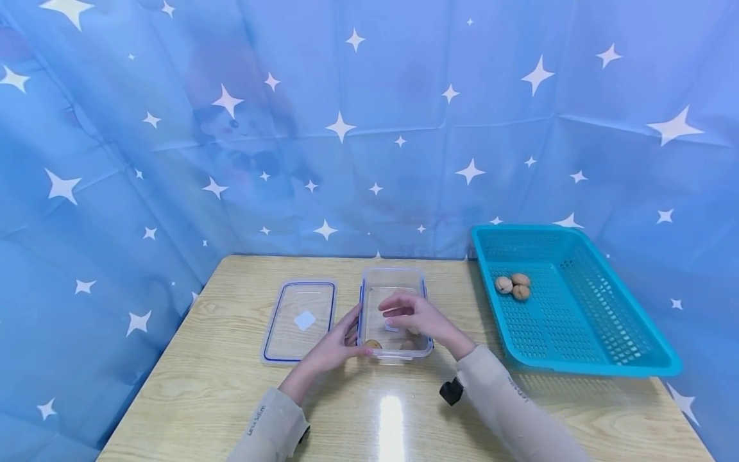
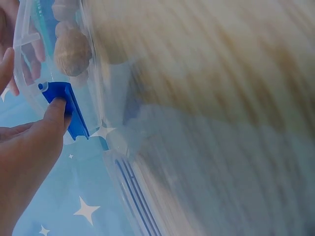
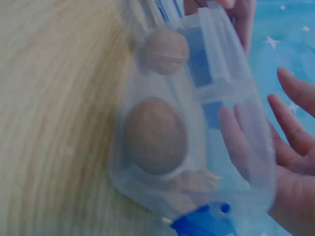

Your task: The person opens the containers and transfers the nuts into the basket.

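Note:
A clear plastic food container with blue clips stands uncovered on the table, walnuts lying near its close end. My left hand grips its left side, the thumb at the near corner; in the left wrist view a digit presses a blue clip. Over the container's opening hovers my right hand, fingers loosely bent and holding nothing. Through the wall, the right wrist view shows a large walnut and a smaller one behind it. The container's lid, blue-edged, lies flat to the left.
A turquoise plastic basket stands at the right of the wooden table, with three walnuts towards its left side. A blue star-patterned cloth hangs behind the table.

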### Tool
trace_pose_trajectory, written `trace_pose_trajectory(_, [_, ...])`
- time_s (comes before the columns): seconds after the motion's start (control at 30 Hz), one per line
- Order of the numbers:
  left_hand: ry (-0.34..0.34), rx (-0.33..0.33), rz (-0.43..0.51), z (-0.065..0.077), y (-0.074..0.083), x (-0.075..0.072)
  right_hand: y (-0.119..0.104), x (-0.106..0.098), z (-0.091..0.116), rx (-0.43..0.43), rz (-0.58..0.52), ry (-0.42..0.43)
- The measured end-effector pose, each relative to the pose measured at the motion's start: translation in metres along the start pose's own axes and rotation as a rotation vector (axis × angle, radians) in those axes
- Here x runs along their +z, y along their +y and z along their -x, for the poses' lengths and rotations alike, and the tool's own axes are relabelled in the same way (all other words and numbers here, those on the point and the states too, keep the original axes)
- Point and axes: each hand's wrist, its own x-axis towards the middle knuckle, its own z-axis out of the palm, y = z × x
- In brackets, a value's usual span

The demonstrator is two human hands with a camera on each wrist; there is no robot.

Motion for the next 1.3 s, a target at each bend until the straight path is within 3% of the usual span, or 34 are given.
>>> trace_pose_trajectory(0.4, [0.007, -0.029, -0.026, 0.001, 0.002, 0.000, 0.009, 0.015, -0.009, 0.051, -0.014, -0.200])
trace_pose_trajectory(0.63, [0.009, -0.024, -0.034, 0.000, 0.000, 0.000, 0.016, 0.022, -0.016, 0.076, 0.078, -0.258])
trace_pose_trajectory(0.87, [0.014, -0.028, -0.041, 0.000, 0.000, 0.000, 0.017, 0.028, -0.019, 0.021, 0.214, -0.260])
trace_pose_trajectory(1.3, [0.009, -0.014, -0.012, 0.000, 0.000, 0.000, 0.015, 0.030, -0.017, 0.038, 0.165, -0.116])
